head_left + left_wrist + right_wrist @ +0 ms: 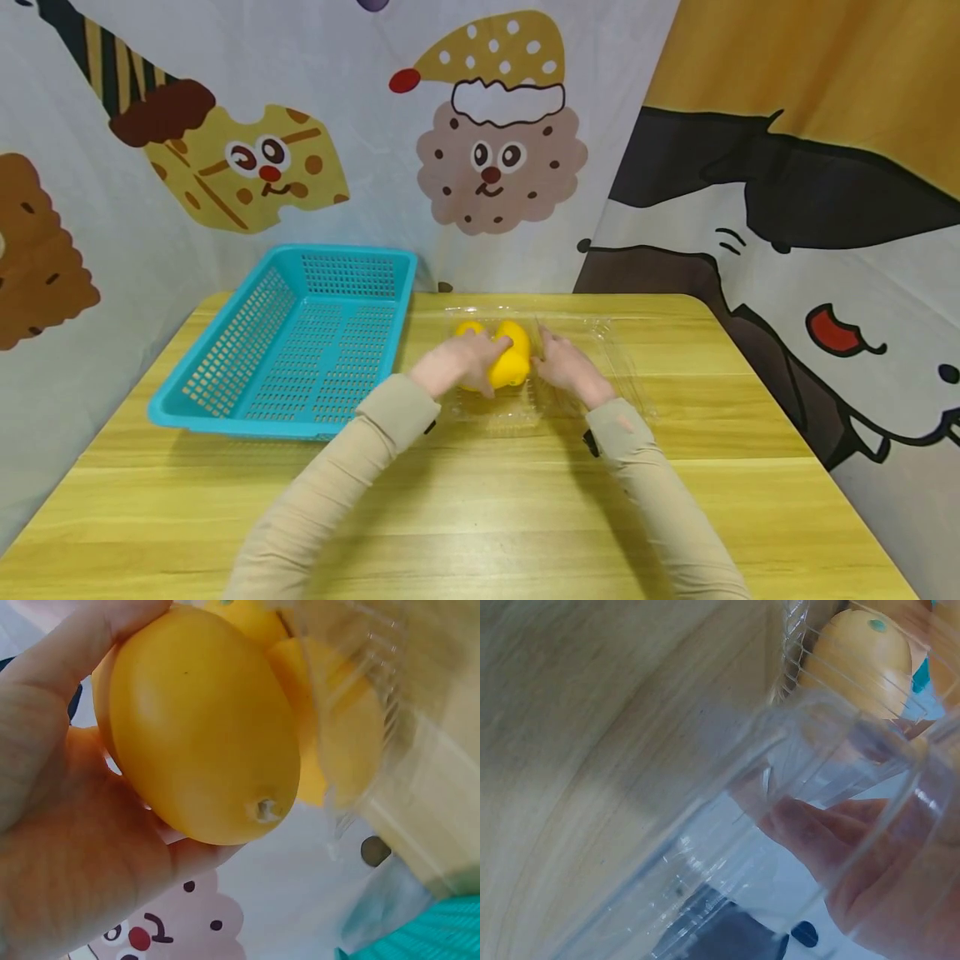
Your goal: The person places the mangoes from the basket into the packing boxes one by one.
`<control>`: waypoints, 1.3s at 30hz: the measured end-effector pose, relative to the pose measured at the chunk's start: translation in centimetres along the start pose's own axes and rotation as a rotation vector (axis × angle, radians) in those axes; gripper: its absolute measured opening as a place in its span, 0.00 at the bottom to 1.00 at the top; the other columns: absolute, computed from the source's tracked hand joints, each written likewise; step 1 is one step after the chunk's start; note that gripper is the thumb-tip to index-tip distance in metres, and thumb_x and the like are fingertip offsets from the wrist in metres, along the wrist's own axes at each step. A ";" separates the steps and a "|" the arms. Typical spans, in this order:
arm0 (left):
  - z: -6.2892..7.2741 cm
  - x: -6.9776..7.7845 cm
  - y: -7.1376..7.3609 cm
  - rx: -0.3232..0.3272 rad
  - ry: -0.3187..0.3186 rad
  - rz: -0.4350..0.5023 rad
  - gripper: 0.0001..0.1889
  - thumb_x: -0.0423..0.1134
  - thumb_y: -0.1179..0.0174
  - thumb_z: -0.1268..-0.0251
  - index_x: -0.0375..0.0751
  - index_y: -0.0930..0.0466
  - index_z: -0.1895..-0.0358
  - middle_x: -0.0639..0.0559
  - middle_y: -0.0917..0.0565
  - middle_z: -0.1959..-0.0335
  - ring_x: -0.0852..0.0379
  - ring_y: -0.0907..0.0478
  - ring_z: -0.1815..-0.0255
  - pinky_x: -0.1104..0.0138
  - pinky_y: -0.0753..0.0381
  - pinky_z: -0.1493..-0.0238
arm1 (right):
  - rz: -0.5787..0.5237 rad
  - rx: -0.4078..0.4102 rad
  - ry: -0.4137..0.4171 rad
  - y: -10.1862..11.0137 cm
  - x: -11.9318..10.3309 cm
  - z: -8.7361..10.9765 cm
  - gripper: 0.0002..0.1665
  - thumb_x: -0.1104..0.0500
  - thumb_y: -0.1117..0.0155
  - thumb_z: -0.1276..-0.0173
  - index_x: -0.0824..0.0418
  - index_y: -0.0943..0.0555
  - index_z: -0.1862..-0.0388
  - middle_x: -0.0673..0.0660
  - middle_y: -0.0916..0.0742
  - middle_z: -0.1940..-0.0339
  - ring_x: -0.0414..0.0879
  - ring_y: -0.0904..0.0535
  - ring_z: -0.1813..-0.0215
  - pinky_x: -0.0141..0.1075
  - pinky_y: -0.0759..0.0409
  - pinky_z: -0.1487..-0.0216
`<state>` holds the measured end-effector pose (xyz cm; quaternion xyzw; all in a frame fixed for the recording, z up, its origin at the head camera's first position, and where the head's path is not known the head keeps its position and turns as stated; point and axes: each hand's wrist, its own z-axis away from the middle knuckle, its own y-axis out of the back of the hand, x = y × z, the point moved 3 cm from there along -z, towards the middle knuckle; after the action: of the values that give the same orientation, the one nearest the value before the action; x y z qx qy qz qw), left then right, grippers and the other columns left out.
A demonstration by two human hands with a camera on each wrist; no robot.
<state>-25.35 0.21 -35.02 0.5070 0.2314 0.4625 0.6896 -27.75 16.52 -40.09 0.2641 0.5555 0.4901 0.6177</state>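
Observation:
My left hand [467,360] grips a smooth yellow lemon [202,727], thumb on one side and fingers curled beneath it, a pale nub showing at its end. It is over the left half of an unfolded clear plastic box [513,412]. More yellow lemons [330,720] lie behind the held one, partly covered by it and my hand in the head view. My right hand [567,367] is at the fold beside the box's clear lid [617,354], fingers extended toward the lemons. Through the clear plastic, the right wrist view shows its fingers [817,832] close against the wall.
A blue-green perforated basket [326,350] stands on the left of the wooden table [480,508], its right rim near my left forearm. Behind the table hangs a cloth [360,192] printed with cartoon figures.

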 end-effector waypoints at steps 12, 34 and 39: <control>0.2 0.7 -2.2 0.003 -0.054 -0.008 0.44 0.51 0.33 0.44 0.56 0.48 0.25 0.43 0.40 0.26 0.37 0.46 0.25 0.47 0.31 0.33 | -0.002 0.003 -0.005 -0.1 0.1 -0.2 0.42 0.55 0.52 0.26 0.62 0.61 0.22 0.71 0.40 0.25 0.39 0.38 0.85 0.35 0.25 0.77; 0.6 -0.6 -3.7 0.481 -0.012 0.115 0.12 0.40 0.47 0.30 0.34 0.23 0.53 0.40 0.20 0.59 0.44 0.24 0.59 0.58 0.20 0.59 | -0.032 0.041 0.088 0.4 0.6 0.6 0.41 0.50 0.54 0.24 0.62 0.58 0.23 0.69 0.40 0.26 0.62 0.22 0.44 0.54 0.30 0.33; 1.4 -1.6 -4.3 0.695 0.127 0.093 0.11 0.30 0.44 0.38 0.29 0.24 0.54 0.35 0.23 0.60 0.44 0.27 0.64 0.63 0.21 0.68 | -0.073 0.046 0.111 0.9 1.8 0.6 0.38 0.48 0.57 0.23 0.63 0.53 0.23 0.67 0.38 0.25 0.64 0.36 0.29 0.56 0.42 0.27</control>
<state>-23.27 -2.09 -38.70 0.6916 0.3937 0.4177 0.4384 -27.65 18.62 -39.89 0.2300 0.6094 0.4682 0.5971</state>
